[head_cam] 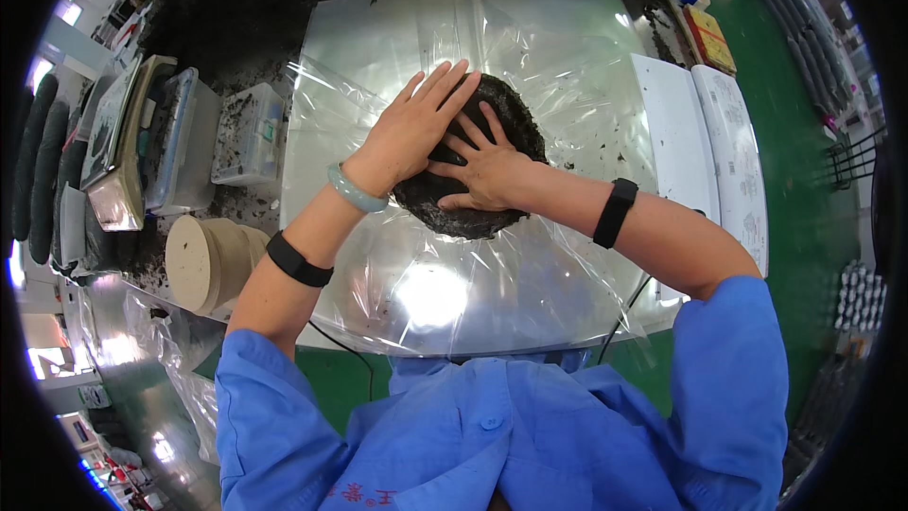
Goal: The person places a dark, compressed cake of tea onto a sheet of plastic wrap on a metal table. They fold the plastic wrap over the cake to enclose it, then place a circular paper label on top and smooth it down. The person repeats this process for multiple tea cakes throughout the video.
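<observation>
A flat round cake of dark, crumbly material [461, 216] lies on a shiny metal-like sheet [369, 28]. Clear plastic film [574, 255] spreads in wrinkles around the cake; whether it also covers the top, I cannot tell. My left hand [422, 121] rests palm down over the cake's upper left side, its fingers straight and pointing away from me. Just right of it and slightly lower, my right hand [489, 170] presses on the middle with fingers spread. Neither hand grips anything. Part of the cake is hidden under them.
Loose dark material [234, 14] is heaped along the far side. On the left stand a small clear plastic box [248, 135], a larger bin [188, 142] and beige round blocks [191, 266]. White printed cardboard [734, 149] lies right, below a yellow-and-red box [709, 39]. A black cable [624, 316] hangs near me.
</observation>
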Demonstrator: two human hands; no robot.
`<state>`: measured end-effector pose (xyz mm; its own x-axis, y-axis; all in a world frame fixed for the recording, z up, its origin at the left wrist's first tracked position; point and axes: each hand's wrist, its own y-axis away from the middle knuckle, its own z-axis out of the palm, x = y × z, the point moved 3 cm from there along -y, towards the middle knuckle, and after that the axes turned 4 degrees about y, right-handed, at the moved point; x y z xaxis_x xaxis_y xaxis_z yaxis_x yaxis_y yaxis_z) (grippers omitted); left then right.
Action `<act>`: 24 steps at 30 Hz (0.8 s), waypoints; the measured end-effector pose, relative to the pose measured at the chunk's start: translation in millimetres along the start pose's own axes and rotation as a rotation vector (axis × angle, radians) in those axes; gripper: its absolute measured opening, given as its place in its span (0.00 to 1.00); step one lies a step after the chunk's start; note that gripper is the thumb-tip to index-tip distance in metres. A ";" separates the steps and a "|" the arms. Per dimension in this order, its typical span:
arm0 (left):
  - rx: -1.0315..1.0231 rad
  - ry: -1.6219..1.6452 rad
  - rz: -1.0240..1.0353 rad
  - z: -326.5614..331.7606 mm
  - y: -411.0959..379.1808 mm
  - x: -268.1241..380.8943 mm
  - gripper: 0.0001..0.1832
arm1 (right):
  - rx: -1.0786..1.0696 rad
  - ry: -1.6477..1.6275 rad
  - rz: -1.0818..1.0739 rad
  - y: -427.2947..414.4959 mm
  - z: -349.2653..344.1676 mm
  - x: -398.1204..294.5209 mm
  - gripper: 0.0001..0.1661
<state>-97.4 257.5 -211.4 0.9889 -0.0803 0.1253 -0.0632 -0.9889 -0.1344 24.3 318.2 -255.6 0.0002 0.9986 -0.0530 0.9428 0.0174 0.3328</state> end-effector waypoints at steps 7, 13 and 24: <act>0.265 0.285 -0.116 -45.5 61.7 46.1 0.51 | 0.119 0.112 0.011 -2.4 10.4 4.1 0.45; 0.068 0.195 0.110 8.2 184.1 197.9 0.38 | 0.091 0.136 0.026 -5.3 3.6 -4.7 0.44; 0.466 0.587 0.027 -105.3 107.8 122.5 0.30 | 0.212 0.080 -0.018 4.3 11.4 0.5 0.46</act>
<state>2.7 127.9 -107.0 0.7454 -0.2863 0.6020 0.1058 -0.8408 -0.5309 32.1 318.2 -264.9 -0.0359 0.9991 0.0203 0.9914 0.0330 0.1262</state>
